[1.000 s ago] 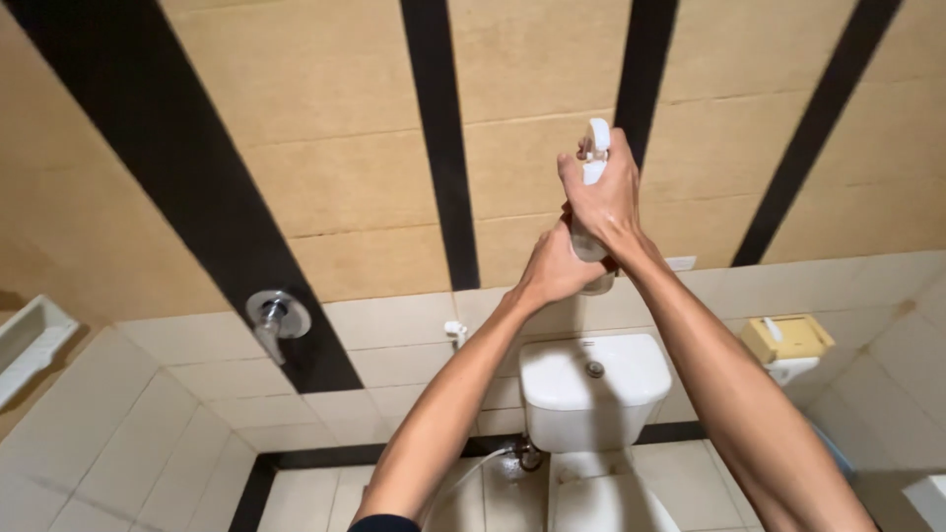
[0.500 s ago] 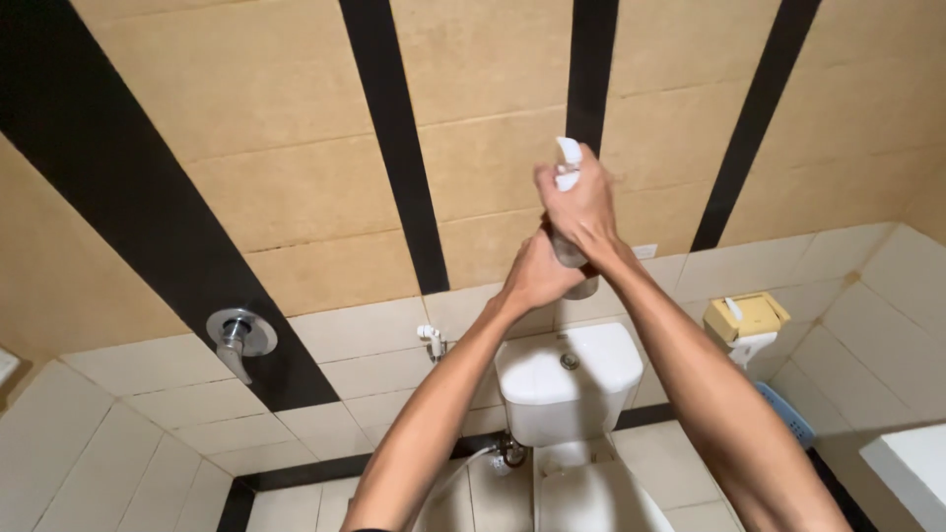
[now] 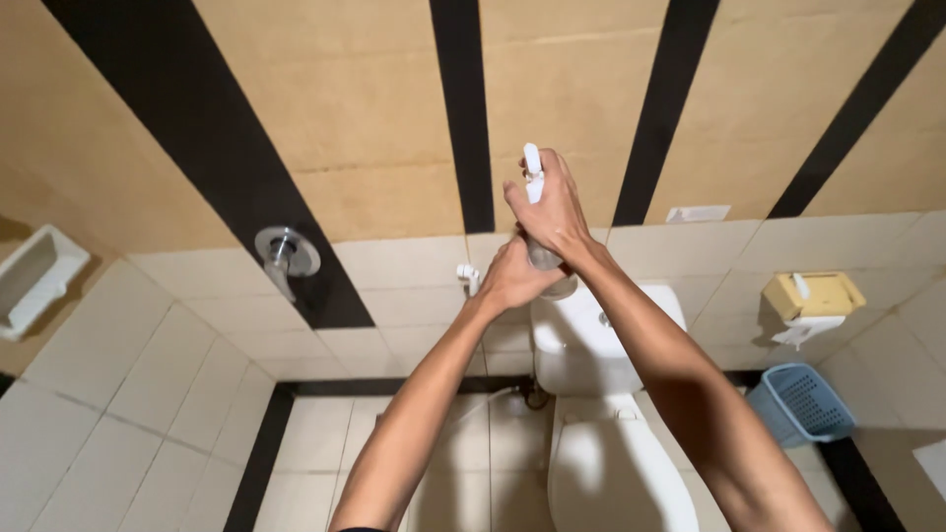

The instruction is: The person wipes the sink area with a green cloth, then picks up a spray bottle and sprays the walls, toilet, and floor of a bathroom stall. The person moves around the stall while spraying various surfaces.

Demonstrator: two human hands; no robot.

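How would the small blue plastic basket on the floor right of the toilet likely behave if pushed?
The blue perforated plastic basket probably weighs little for its size: its walls look thin and full of holes. On the smooth tiled floor it would likely slide rather than tip, since it sits low and wide. Its contents are not visible, so the weight remains a guess.

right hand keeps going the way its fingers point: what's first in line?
Likely the tan and black wall. The right hand, gripping the spray bottle, points up and forward; nothing else shows between, though depth is unclear.

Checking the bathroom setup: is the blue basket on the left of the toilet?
No, the blue basket sits on the floor to the right of the toilet, under the paper holder.
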